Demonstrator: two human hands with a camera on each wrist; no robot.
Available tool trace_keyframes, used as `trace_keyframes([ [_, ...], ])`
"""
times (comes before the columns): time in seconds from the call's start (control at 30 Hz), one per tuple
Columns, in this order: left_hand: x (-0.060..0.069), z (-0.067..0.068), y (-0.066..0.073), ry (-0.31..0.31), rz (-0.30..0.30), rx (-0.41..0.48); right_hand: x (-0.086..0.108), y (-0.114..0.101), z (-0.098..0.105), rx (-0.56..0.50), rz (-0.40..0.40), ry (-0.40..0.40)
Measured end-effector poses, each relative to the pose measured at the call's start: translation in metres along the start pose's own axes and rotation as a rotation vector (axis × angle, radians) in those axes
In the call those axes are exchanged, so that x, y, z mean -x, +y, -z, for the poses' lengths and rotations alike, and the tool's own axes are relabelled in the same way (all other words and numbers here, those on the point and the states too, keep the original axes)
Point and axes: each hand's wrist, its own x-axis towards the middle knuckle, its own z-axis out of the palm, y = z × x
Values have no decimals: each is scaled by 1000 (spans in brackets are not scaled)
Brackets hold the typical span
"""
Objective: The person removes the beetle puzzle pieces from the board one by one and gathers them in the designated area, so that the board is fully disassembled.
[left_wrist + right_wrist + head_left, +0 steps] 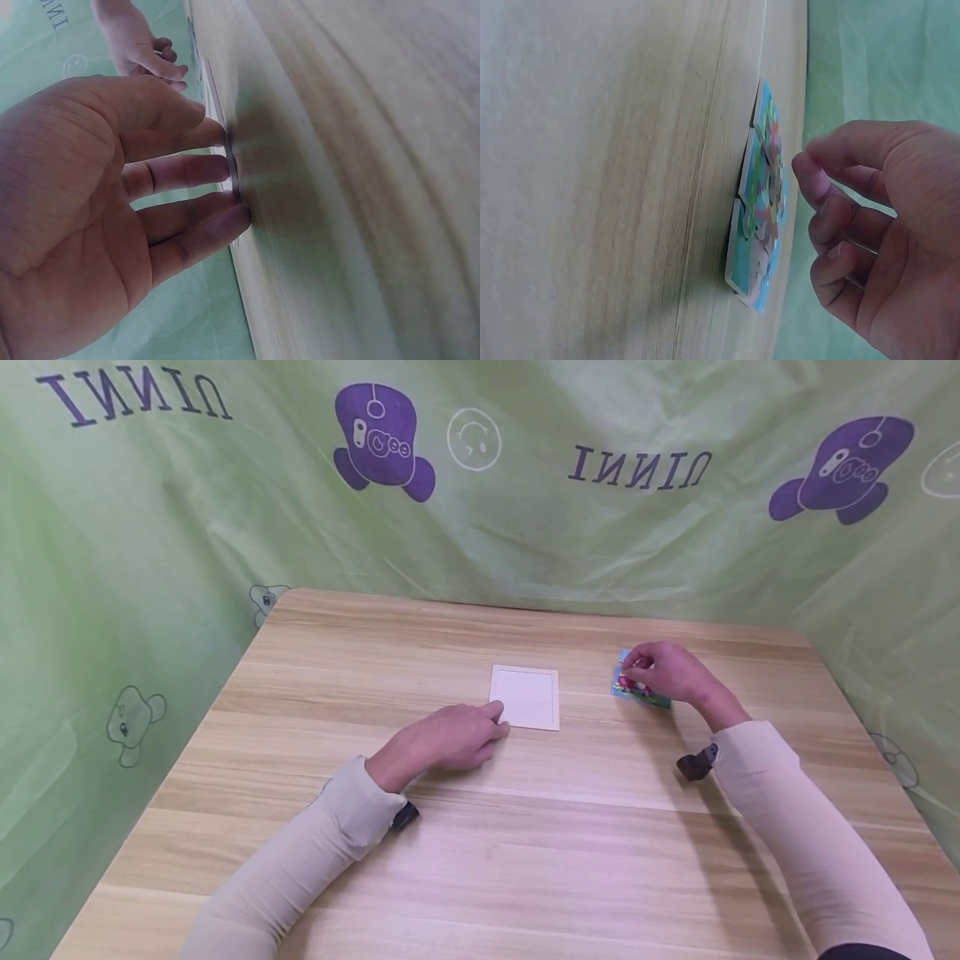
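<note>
A square white board with a pale raised border, like a shallow puzzle tray (531, 695), lies flat near the middle of the wooden table. My left hand (456, 737) is at its near left corner, fingertips touching the edge; the left wrist view shows these fingers (180, 171) fairly straight. Over to the right, colourful jigsaw pieces (756, 196) with a blue, green and pink picture lie flat, some on top of others. Just above them is my right hand (666, 670), fingers curled and thumb close to the index fingertip. Nothing shows between them in the right wrist view.
The wooden table (465, 860) has its far edge close to a green printed curtain (525, 543), which also hangs at both sides. A small black camera (697, 763) sits at the right wrist, another black device (405, 816) at the left.
</note>
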Motion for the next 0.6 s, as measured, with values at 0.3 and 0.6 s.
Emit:
trace_keyframes([
  [0.3, -1, 1, -1, 35, 46, 49, 8, -12, -4, -4, 51, 50],
  [0.6, -1, 1, -5, 97, 31, 46, 13, -35, -16, 23, 172, 116],
])
